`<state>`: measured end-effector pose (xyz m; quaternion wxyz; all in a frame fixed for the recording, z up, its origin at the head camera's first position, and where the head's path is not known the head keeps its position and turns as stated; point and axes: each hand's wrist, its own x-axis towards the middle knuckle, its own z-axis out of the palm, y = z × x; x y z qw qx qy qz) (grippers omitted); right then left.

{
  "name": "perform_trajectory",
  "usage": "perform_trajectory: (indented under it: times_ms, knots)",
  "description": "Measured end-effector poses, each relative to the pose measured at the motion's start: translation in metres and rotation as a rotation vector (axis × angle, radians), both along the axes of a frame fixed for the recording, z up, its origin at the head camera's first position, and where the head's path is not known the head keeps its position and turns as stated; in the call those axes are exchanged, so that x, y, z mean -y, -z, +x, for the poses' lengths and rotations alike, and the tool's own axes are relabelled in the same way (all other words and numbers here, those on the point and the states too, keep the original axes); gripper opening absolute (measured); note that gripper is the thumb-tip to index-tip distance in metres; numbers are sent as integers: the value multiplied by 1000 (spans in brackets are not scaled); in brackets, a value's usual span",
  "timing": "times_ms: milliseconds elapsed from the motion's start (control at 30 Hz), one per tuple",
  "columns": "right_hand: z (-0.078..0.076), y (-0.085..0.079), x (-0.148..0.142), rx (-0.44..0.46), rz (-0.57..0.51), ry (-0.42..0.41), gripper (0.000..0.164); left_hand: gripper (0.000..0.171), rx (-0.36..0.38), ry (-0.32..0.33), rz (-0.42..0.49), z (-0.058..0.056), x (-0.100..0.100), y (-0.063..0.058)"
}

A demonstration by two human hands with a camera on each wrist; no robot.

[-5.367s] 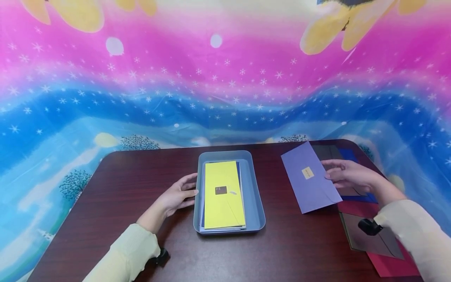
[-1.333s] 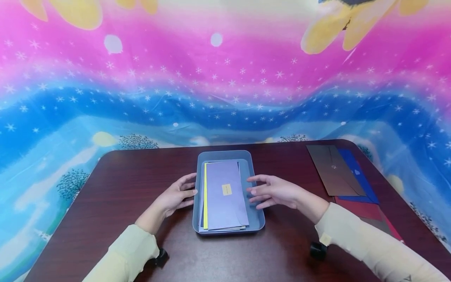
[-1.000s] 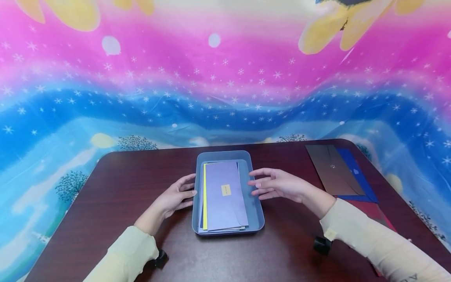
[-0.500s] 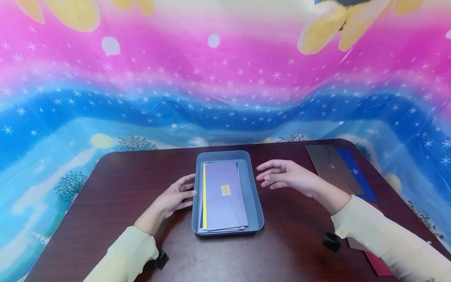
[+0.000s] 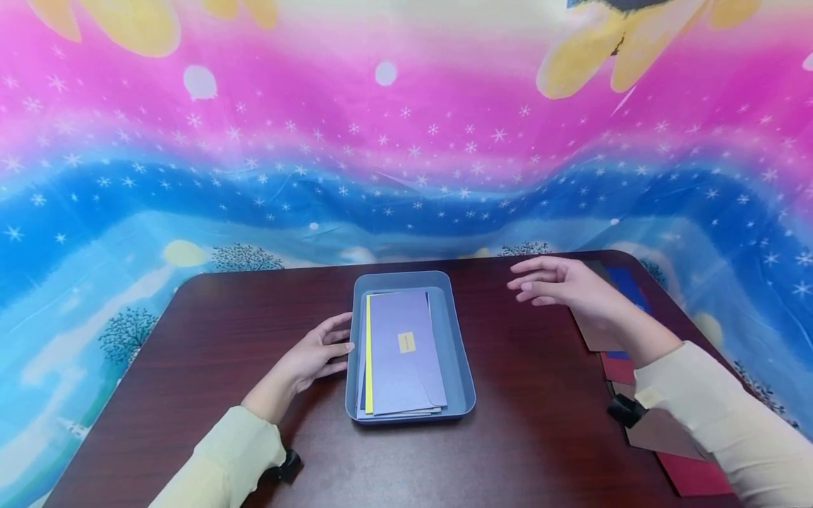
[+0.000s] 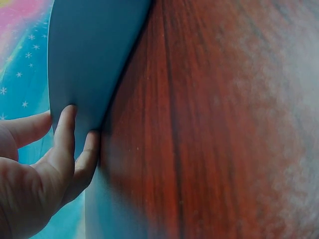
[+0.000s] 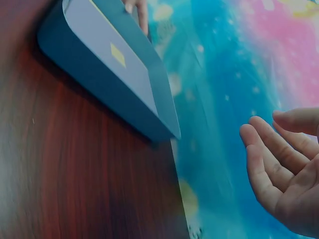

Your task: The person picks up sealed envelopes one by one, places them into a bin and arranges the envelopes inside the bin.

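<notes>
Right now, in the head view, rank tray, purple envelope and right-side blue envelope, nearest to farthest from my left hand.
1. Tray: touching your left hand.
2. Purple envelope: in the tray, on top.
3. Blue envelope: on the table, far right.

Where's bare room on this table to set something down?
Bare tabletop lies left of the left hand, on the near side of the blue-gray tray, and between the tray and the brown envelopes. The right edge is crowded: those, a blue envelope and red envelopes overlap.
</notes>
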<state>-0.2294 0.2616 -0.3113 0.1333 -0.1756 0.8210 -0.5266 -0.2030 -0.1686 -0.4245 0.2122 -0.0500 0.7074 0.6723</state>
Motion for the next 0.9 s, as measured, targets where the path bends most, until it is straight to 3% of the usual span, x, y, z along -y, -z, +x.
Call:
perform_trajectory:
  times_ms: [200,367,533,700,767,900]
  knots:
    - [-6,3,-28,-23,39,98,48,63,-1,2,0,-1,0,0]
    - [-13,10,-57,-1,-19,169,33,63,-2,4,-1,-1,0,0]
    - [-22,25,-91,52,-25,234,21,62,-3,8,-2,-1,-1,0]
    - [-29,41,-119,180,-75,316,18,62,-1,9,-5,-2,-1,1]
    - [-29,46,-128,224,-78,344,22,62,0,8,-6,-2,-2,1]
    - [-27,55,-144,243,13,357,51,63,-1,9,-5,-2,-2,2]
